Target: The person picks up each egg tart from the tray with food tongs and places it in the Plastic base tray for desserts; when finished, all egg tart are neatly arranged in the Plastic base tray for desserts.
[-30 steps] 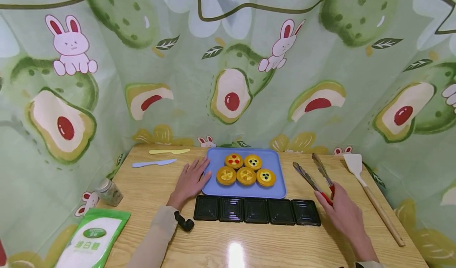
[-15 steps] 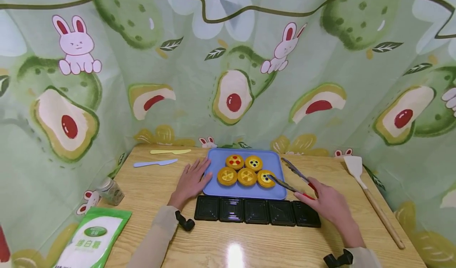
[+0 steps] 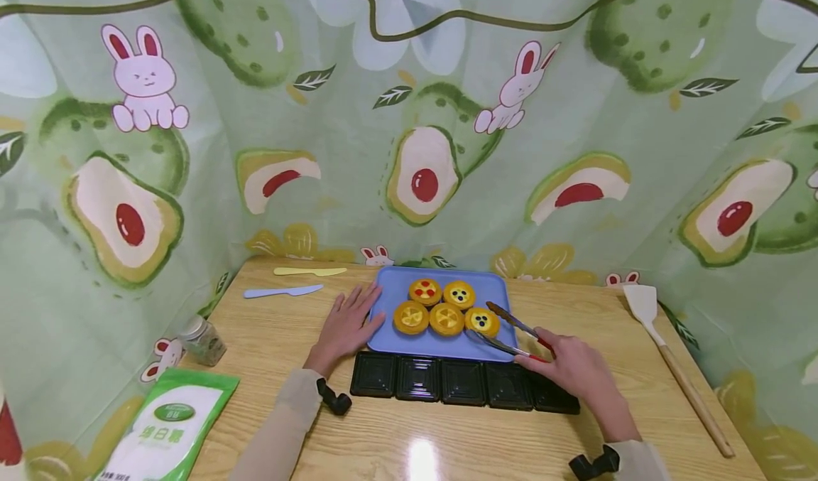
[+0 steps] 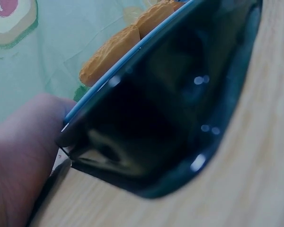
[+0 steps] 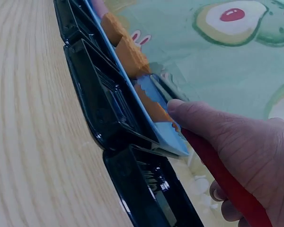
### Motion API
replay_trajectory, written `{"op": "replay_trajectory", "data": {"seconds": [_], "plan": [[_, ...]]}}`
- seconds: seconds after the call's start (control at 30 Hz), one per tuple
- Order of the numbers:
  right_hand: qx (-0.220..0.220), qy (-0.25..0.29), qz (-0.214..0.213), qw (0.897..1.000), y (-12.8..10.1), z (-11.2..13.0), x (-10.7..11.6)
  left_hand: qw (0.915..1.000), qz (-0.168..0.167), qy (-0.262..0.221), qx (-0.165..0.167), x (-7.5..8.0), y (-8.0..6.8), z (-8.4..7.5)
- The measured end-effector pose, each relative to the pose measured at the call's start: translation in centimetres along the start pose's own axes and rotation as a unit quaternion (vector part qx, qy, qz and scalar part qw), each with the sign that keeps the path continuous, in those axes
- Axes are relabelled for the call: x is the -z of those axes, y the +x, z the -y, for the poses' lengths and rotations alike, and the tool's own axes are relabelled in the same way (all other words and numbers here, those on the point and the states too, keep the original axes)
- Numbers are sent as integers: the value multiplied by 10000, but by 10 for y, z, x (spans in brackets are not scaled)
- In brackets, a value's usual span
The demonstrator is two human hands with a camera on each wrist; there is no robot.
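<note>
Our right hand (image 3: 576, 367) grips red-handled tongs (image 3: 512, 319), whose tips now both lie over the blue tray (image 3: 397, 343), bracketing its near-right blueberry-topped egg tart (image 3: 481, 320), seemingly within pinching reach; our left hand (image 3: 347, 330) rests, fingers extended, at the tray's left edge.

- Closing in the back and both sides of a wooden table (image 3: 498, 438) with pale green cloth (image 3: 351, 197).
- Bearing printed avocados (image 3: 424, 182), white rabbits (image 3: 147, 76), dark leaves (image 3: 313, 78) and yellow flowers (image 3: 300, 241).
- Running along the upper cloth as a wavy brown line (image 3: 511, 21).
- Glaring off the near table surface as a white patch of light (image 3: 422, 460).
</note>
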State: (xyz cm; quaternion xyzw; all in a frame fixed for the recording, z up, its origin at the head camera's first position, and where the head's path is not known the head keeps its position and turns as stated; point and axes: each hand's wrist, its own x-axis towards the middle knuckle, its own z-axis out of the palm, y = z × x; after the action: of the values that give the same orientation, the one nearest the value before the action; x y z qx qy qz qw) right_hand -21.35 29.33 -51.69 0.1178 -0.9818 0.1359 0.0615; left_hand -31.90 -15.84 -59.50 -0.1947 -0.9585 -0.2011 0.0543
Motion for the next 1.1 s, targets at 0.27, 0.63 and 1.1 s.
{"op": "replay_trajectory", "data": {"seconds": [0.27,0.63,1.1], "plan": [[24,-113,-41,9999,1,2,-9,10000,30,5,-30,2,-1,-1],[172,-291,-146,9993,1,3,-11,9999,42,-87,-80,6,-1,-5],[300,-349,-254,9986,1,3,-13,9999,-10,-96,-131,4,-1,-3]]}}
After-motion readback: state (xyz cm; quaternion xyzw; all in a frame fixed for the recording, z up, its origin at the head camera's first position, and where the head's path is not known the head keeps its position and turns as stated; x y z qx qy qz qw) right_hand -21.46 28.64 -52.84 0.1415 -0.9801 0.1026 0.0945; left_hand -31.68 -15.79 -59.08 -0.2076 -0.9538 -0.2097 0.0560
